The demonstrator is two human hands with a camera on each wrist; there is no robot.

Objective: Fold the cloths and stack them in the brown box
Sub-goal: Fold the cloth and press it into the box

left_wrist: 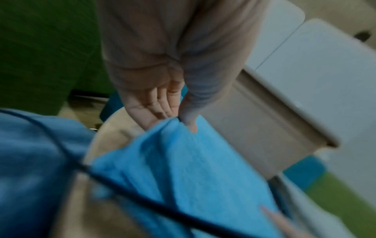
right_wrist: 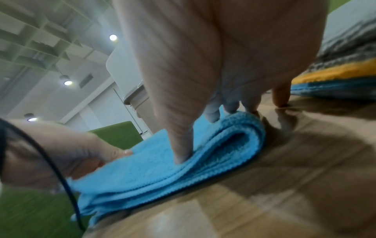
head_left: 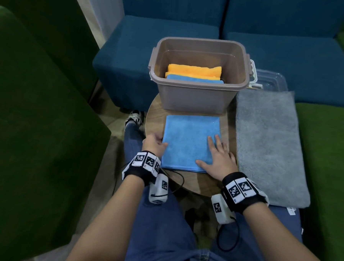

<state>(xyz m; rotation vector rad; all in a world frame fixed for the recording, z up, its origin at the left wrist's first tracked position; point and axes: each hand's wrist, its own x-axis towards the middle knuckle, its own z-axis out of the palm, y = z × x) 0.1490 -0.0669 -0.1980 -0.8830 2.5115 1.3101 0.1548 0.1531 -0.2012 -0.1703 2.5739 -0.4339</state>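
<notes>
Head view: folded blue cloth point(head_left: 190, 142) lies mid-frame on the round table point(head_left: 156, 117), just below the brown box point(head_left: 197, 95), probably staged for a final fold or lift into it; orange and blue cloths already sit inside. Right hand point(head_left: 217, 158) lies flat, fingers straight, pinning the lower right corner. Left hand point(head_left: 154, 143) curls on the left edge. Left wrist view: blurred, thumb on top, fingers under the edge, pinching it. Right wrist view: fingertips point(right_wrist: 211, 116) press the folded layers down against the table.
</notes>
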